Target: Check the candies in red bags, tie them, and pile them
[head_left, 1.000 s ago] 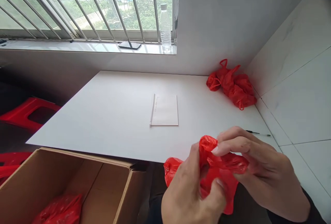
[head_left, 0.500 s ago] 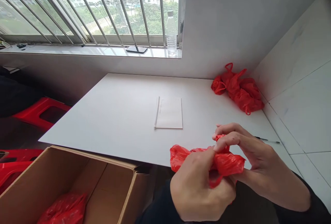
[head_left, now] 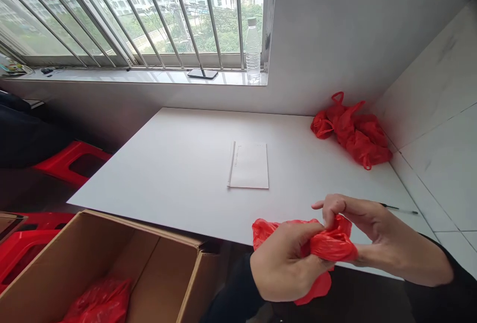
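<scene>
A crumpled red plastic bag (head_left: 333, 246) is bunched between both my hands at the front edge of the white table (head_left: 179, 169). My left hand (head_left: 288, 261) is closed around its gathered middle, with loose film sticking out to the left and hanging below the fist. From the right, my right hand (head_left: 367, 223) pinches the top of the bunch with thumb and bent fingers. Parts of the bag are hidden inside my hands. Beyond them lies a white booklet with a spine strip (head_left: 249, 166).
Several red plastic bags (head_left: 354, 131) lie heaped in the far right corner, near a pen (head_left: 398, 208). An open cardboard box (head_left: 149, 263) with a red bag (head_left: 99, 303) stands at the front left. Red stools (head_left: 74, 161), a phone (head_left: 202, 74) and a bottle (head_left: 253, 52) are around.
The bag between my hands is bunched tighter, and a flap now hangs below my left hand. My right hand has shifted slightly down and right. The camera view has turned a little.
</scene>
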A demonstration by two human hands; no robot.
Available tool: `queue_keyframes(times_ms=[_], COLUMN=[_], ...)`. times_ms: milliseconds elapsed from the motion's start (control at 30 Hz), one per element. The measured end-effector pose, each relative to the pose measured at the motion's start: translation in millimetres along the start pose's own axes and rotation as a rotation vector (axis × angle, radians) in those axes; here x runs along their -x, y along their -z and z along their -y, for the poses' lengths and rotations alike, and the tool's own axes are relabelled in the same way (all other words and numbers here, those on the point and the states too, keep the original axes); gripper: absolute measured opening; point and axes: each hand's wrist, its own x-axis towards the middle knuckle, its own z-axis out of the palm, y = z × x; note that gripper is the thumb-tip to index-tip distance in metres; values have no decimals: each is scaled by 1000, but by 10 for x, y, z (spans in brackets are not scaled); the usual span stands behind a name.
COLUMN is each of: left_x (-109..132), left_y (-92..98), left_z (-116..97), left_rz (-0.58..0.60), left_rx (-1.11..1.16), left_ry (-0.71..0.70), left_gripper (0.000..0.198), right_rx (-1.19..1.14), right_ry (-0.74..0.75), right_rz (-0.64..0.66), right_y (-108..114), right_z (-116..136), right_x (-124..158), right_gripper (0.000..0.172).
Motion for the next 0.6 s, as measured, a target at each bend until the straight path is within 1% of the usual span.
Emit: queue_keyframes(times_ms=[67, 100, 133, 200, 267, 333, 367, 433, 467, 500, 533, 567, 600], left_x=[12, 20, 30, 51, 65, 73, 76, 83, 86, 89, 90, 90, 87], left_y=[20, 26, 29, 35, 46, 65, 76, 89, 89, 85, 75, 63, 50], left_z=[47, 67, 81, 86, 60, 23, 8, -6, -5, 1, 10, 22, 34], left_rz=[64, 77, 68, -28, -166, -248, -266, -281, -284, -286, -286, -285, -286], left_rx=[88, 123, 159, 240, 311, 303, 273, 192, 154, 116, 72, 12, -78], left_ry=[13, 23, 30, 36, 23, -28, -60, -126, -155, -181, -207, -229, -252], left_gripper=[29, 34, 40, 48, 49, 41, 35, 22, 16, 12, 9, 10, 12], right_rx=[-72, -107, -134, -166, -162, -108, -80, -66, -77, -89, -90, -80, -65], right_ry=[42, 63, 80, 105, 131, 167, 188, 213, 215, 212, 201, 182, 158], right_rz=[205, 274, 288, 220, 161, 195, 234, 271, 244, 183, 104, 31, -15], right_y=[51, 77, 100, 129, 130, 105, 83, 19, -24, -73, -128, -185, -241], right_z=[-45, -68, -90, -122, -132, -121, -111, -96, -93, -94, -100, -110, -123], right_x=[-15, -22, -27, -20, 10, 58, 84, 124, 132, 129, 116, 91, 59], right_gripper=[17, 14, 10, 7, 7, 5, 7, 24, 34, 40, 43, 42, 41])
